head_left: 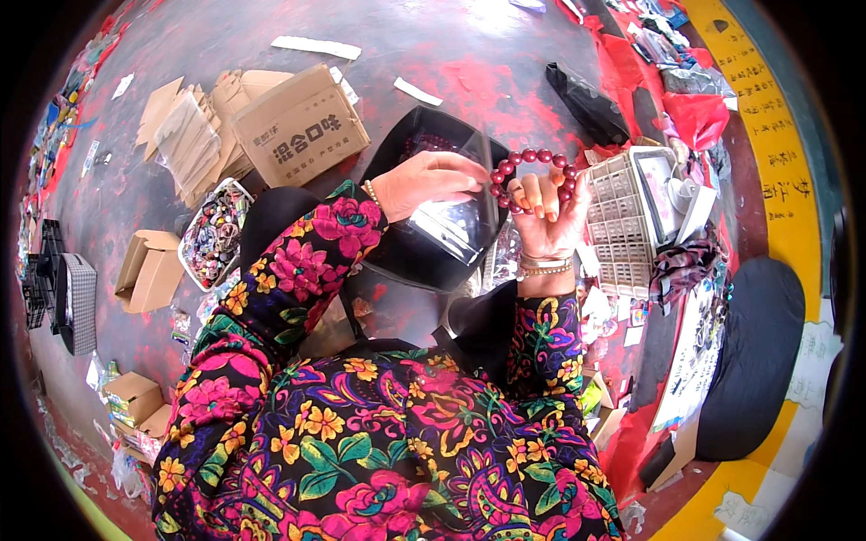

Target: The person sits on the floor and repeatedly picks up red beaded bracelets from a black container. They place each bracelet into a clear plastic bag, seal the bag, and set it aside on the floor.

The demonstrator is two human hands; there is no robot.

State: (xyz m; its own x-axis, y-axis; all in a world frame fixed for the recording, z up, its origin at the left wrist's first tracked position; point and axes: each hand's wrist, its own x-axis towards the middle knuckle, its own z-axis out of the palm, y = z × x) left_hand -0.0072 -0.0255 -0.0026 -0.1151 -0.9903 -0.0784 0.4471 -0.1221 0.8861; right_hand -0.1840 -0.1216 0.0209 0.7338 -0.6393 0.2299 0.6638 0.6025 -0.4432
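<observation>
Holding up a loop-shaped bracelet (529, 155) of round, glossy, dark red beads in the right hand (550, 221), with the palm turned up and the fingers curled inside the loop. Reaching in from the other side with the left hand (428, 185), with fingers bent and close together and tips just beside the bracelet's left edge; impossible to tell whether gripping anything. Dressed in a black garment with bright multicoloured flowers (365, 451), with a strand of pale beads (369, 191) on the left wrist. Placed just under the hands, a large, open, black tub (410, 273) with shiny clear plastic (442, 230) inside. Flanked on the left by a printed brown cardboard box (302, 126) and a white basket (186, 266) full of small multicoloured pieces; on the right, near the right hand, by a white lattice-sided plastic crate (618, 225). Spread beneath everything, a dark grey floor (469, 81) patched with red.
</observation>
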